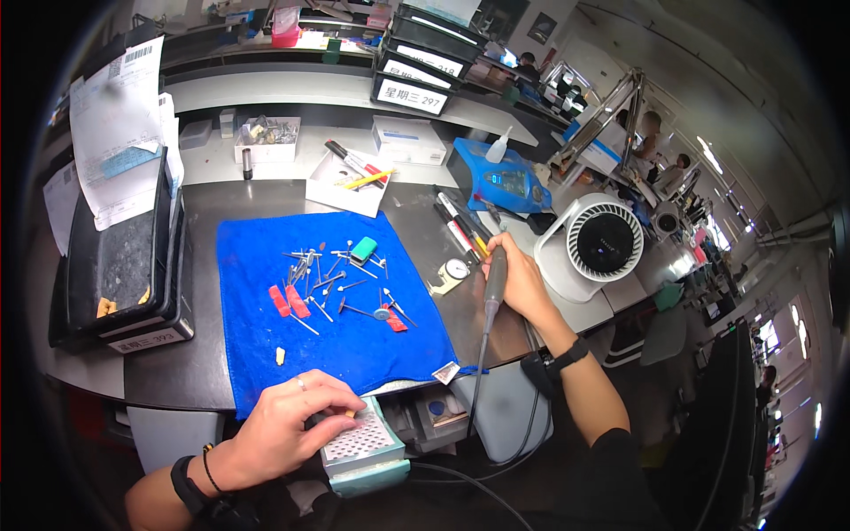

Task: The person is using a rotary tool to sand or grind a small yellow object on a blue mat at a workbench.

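Note:
My left hand (305, 416) is pinched over a pale green box with a perforated white top (361, 442). A small yellowish piece (351, 413) shows at its fingertips. On the right, my right hand (524, 285) is closed around a grey rotary handpiece (496, 279), whose cord hangs down past the bench edge. Between the hands lies a blue cloth (252, 257). Several rotary bits (329, 281), red pieces (297, 301) and a green block (363, 249) are scattered on it. Another small yellowish piece (280, 356) rests near the cloth's front.
A dial gauge (454, 271) and several pens (456, 226) lie right of the cloth. Behind stand a blue control unit (500, 177) and a white box of pens (347, 181). A white fan (598, 243) is at right, black trays with papers (128, 265) at left.

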`<state>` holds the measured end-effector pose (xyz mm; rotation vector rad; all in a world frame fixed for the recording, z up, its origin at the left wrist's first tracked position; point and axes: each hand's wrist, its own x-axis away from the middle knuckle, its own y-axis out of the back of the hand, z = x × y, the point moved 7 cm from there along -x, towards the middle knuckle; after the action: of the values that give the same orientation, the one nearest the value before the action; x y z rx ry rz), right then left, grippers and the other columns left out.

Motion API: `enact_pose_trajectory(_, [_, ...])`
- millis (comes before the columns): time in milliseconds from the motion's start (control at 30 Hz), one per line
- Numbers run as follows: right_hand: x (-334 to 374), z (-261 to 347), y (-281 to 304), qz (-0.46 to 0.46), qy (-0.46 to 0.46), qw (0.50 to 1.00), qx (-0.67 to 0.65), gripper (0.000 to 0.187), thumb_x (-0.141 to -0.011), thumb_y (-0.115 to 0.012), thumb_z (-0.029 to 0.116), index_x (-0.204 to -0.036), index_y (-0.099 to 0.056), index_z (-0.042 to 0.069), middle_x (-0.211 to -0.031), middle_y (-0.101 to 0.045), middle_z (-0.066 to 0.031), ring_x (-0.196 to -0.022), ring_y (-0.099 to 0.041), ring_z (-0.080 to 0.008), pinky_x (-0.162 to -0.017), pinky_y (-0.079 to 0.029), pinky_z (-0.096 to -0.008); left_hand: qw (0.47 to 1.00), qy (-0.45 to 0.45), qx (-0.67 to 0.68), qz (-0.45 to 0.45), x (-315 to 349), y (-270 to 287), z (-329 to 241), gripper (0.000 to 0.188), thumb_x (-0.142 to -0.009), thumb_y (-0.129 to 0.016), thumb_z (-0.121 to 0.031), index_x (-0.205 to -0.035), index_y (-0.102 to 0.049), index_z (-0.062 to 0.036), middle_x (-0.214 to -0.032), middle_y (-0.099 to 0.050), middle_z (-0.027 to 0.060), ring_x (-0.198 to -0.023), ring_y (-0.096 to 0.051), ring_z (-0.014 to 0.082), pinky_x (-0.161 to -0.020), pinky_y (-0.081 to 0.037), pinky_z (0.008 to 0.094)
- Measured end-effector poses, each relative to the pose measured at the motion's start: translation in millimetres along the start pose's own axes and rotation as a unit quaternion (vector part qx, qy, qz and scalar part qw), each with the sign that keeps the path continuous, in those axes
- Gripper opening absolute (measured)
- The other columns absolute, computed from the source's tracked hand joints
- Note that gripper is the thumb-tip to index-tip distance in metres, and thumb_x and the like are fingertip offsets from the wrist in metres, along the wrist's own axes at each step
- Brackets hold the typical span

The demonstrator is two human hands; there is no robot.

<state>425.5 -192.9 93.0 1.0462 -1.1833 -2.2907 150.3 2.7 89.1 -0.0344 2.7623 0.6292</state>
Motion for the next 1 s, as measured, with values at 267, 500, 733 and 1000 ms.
enact_pose_trajectory(267, [-21,-12,-1,-0.022,-0.015,0.995,-0.099,0.028,-0.079,-0.064,0.008,-0.1,-0.044,0.008,-0.084,-0.062,-0.0102,-0.074,-0.063,-0.0205,-0.066,-0.048,-0.0297,1.0,0.005,0.007,0.0,-3,1,2,0.015,-0.077,-0.066,-0.003,-0.091,-0.064,-0.0011,-0.089,-0.063,0.0093,-0.077,-0.061,0.0174,-0.068,-0.051,0.0274])
enact_pose_trajectory(500, [11,43,-26,0.081,-0.138,0.943,-0.291,0.027,-0.079,-0.066,0.012,-0.097,-0.047,0.009,-0.081,-0.059,-0.0032,-0.069,-0.058,-0.0116,-0.061,-0.047,-0.0267,0.994,0.073,0.082,-0.016,1,-1,14,0.016,-0.076,-0.065,0.001,-0.092,-0.064,0.001,-0.091,-0.062,0.0108,-0.082,-0.062,0.0167,-0.074,-0.052,0.0264])
enact_pose_trajectory(733, [-1,22,-21,-0.001,-0.038,0.969,-0.245,0.027,-0.08,-0.064,0.006,-0.1,-0.047,0.009,-0.091,-0.059,-0.0076,-0.075,-0.057,-0.0114,-0.064,-0.047,-0.026,0.97,0.134,0.203,0.009,0,-13,22,0.023,-0.078,-0.064,0.005,-0.101,-0.06,0.0034,-0.099,-0.06,0.0088,-0.085,-0.059,0.0108,-0.08,-0.05,0.0233])
enact_pose_trajectory(1000, [45,136,-35,0.154,-0.076,0.683,-0.71,0.062,-0.088,-0.052,0.044,-0.131,-0.028,0.006,-0.104,-0.048,-0.0115,-0.091,-0.053,-0.0164,-0.076,-0.046,-0.0304,0.886,0.222,0.406,-0.016,12,-18,26,0.024,-0.08,-0.061,0.008,-0.103,-0.055,0.0068,-0.106,-0.06,0.0175,-0.091,-0.061,0.0149,-0.085,-0.05,0.0252])
